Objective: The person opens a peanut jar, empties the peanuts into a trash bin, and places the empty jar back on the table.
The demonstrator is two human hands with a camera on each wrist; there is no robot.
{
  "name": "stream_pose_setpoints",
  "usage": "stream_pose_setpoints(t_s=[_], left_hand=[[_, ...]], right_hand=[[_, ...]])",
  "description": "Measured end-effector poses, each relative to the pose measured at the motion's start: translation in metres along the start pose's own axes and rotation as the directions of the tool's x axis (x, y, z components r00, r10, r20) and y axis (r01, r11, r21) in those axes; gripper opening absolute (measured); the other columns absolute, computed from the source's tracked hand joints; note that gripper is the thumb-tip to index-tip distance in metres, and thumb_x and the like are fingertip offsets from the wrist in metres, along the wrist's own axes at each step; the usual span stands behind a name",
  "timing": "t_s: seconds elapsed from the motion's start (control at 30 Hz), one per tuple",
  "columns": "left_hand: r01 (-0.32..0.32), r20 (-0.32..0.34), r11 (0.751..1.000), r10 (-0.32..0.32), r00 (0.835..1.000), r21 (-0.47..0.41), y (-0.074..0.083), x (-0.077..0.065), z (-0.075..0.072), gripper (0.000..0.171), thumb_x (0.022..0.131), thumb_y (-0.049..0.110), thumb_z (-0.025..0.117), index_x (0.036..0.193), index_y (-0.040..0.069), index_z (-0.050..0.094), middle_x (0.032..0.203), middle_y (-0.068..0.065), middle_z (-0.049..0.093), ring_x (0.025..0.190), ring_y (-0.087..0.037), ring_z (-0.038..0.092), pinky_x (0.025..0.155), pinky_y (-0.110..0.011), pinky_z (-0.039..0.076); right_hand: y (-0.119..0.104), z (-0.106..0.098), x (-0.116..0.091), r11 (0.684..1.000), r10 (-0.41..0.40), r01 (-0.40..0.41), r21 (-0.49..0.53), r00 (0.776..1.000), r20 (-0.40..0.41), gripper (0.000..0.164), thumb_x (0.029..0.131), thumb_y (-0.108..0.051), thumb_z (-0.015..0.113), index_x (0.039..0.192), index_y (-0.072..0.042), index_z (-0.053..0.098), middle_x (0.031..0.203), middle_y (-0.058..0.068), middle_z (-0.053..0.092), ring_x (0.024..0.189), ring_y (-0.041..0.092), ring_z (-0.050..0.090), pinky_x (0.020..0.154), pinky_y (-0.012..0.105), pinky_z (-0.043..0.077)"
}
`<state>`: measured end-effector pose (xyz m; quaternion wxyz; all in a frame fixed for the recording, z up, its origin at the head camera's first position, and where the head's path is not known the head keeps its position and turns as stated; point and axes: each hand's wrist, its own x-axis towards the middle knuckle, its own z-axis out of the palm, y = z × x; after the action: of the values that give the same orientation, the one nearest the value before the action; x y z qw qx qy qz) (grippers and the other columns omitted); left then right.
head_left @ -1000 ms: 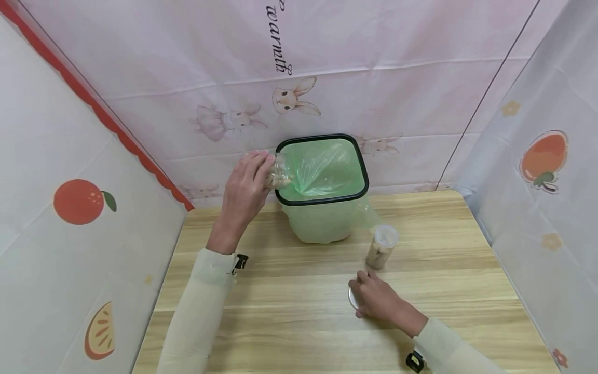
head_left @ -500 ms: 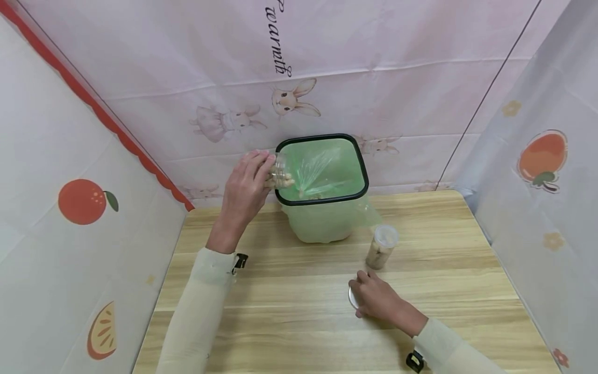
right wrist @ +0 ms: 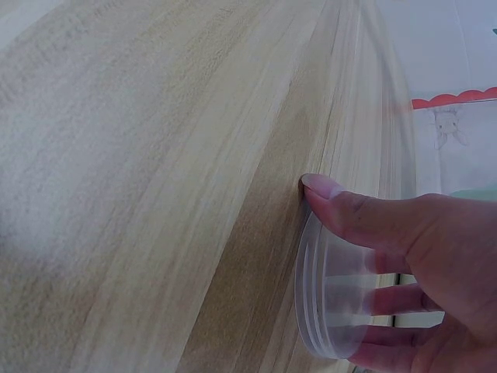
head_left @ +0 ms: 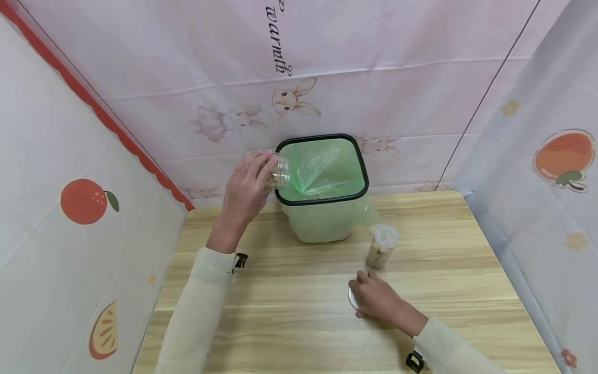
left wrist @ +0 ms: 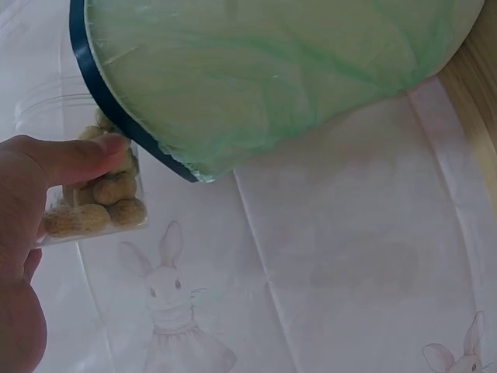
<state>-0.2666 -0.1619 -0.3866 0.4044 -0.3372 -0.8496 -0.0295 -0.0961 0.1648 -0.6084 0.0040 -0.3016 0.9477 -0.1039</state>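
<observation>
My left hand (head_left: pixel 247 184) grips a clear plastic jar (head_left: pixel 282 171), tipped on its side with its mouth over the left rim of a trash bin (head_left: pixel 322 201). Unshelled peanuts (left wrist: pixel 115 189) show inside the jar in the left wrist view. The bin has a black rim and a pale green bag lining it. A few tan bits, perhaps peanuts, show low inside the bag. Down on the table, my right hand (head_left: pixel 377 298) holds a clear round lid (right wrist: pixel 314 299) by its edge, thumb on one side and fingers on the other.
A second clear jar (head_left: pixel 380 248), lidded and filled with tan contents, stands just beyond my right hand. The wooden table (head_left: pixel 289 311) is walled by printed cloth (head_left: pixel 224 62) at the back and both sides. Part of the green bag hangs outside the bin.
Peanuts at the jar's mouth have shifted, and tan bits have appeared in the bag near the front rim. The left hand has barely moved; the right hand stays put with the lid.
</observation>
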Motion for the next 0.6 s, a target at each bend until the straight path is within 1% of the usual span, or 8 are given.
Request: stream_pose_setpoints(t_s=[0.13,0.23,0.3,0.6], left_hand=[[-0.01,-0.044,1.0,0.011,0.999,0.017,0.0011,-0.002,0.0028,0.053,0.086,0.004,0.082,0.135,0.002,0.061,0.138,-0.019,0.063,0.131,-0.036,0.058,0.117,-0.042,0.047],[-0.008,-0.086,0.999,0.011,0.996,0.031,0.0019,-0.0031,0.0045,0.048,0.086,0.004,0.08,0.131,0.003,0.063,0.134,-0.018,0.064,0.129,-0.035,0.06,0.112,-0.042,0.05],[-0.005,-0.101,0.999,0.009,0.995,0.035,0.0022,-0.0033,0.0056,0.046,0.086,0.003,0.078,0.129,0.004,0.063,0.134,-0.017,0.065,0.128,-0.035,0.06,0.11,-0.042,0.051],[-0.005,-0.105,0.999,0.01,0.994,0.043,0.0026,-0.0045,0.0081,0.043,0.086,0.001,0.074,0.128,0.005,0.063,0.134,-0.016,0.065,0.127,-0.035,0.061,0.107,-0.043,0.053]], right_hand=[[0.0005,0.0008,-0.0002,1.0,-0.01,0.009,-0.012,1.0,-0.01,0.068,0.058,-0.042,0.098,0.112,-0.009,0.072,0.097,0.006,0.059,0.087,0.022,0.05,0.064,0.03,0.054],[0.0006,0.0012,0.0002,1.0,-0.009,0.009,-0.015,1.0,-0.01,0.068,0.059,-0.042,0.098,0.112,-0.01,0.072,0.097,0.006,0.059,0.087,0.022,0.05,0.064,0.03,0.054],[0.0009,0.0018,0.0005,1.0,-0.006,0.006,-0.014,1.0,-0.006,0.068,0.059,-0.042,0.098,0.112,-0.01,0.072,0.097,0.006,0.059,0.087,0.022,0.05,0.064,0.03,0.054],[0.0013,0.0036,0.0001,1.0,-0.003,0.003,-0.005,1.0,-0.003,0.069,0.059,-0.042,0.098,0.114,-0.009,0.072,0.099,0.007,0.06,0.088,0.022,0.05,0.065,0.03,0.054]])
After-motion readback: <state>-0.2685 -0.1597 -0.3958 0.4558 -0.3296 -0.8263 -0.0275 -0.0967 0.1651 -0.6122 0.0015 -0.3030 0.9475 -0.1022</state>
